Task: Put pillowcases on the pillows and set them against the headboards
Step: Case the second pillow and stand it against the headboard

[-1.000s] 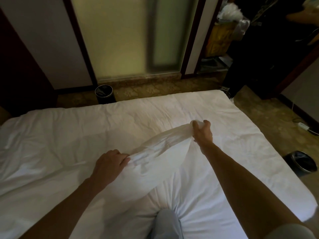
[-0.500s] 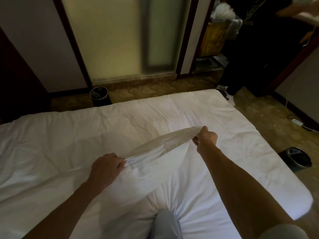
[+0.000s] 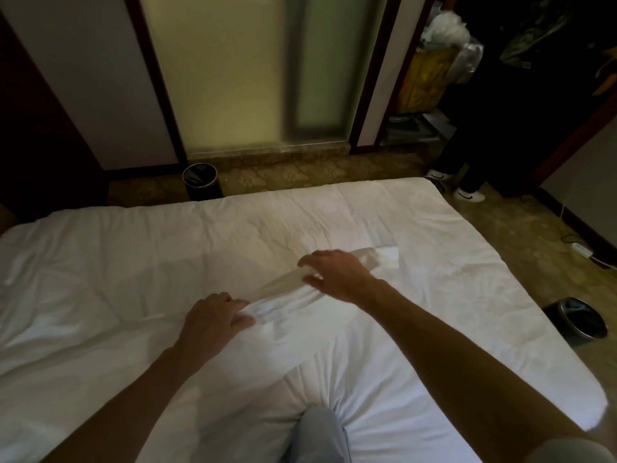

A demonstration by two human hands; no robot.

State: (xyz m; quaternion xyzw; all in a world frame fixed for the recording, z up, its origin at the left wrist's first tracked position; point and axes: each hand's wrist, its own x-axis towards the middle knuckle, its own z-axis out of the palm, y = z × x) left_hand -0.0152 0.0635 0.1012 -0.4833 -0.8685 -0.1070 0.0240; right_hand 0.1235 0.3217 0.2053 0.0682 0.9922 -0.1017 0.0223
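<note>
Our left hand pinches the pillowcase edge. Our right hand hangs spread above it, gripping nothing. The case lies mid-bed. We should probably regrip the far corner and pull the opening evenly taut.

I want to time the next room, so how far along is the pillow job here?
Done: nothing finished shows, and no headboard is in view. In hand: one pillow lies on the bed, the left hand gripping its pillowcase edge and the right hand spread over that edge. Left: straighten the case and set the pillow against the headboard.
</note>
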